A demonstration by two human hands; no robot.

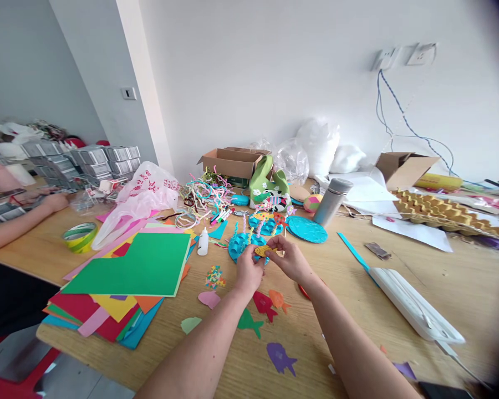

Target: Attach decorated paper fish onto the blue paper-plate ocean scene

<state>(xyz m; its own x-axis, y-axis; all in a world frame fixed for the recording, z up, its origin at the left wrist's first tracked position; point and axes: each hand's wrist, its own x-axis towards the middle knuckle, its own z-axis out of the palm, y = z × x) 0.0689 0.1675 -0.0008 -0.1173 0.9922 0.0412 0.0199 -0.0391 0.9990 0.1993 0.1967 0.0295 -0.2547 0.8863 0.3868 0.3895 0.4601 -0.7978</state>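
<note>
Between my two hands is a small yellow fish cutout. My left hand pinches its left side, and my right hand holds its right end. Just behind them stands a blue egg-carton piece with twisted pipe cleaners rising from it. Paper fish lie on the table nearer to me: a red one, an orange one, a green one and a purple one. A pink oval and small colored paper bits are left of my hands.
Colored paper sheets and tape are at left, near a glue bottle. Right are a metal flask, a power strip and egg cartons. Another person's arm rests at far left.
</note>
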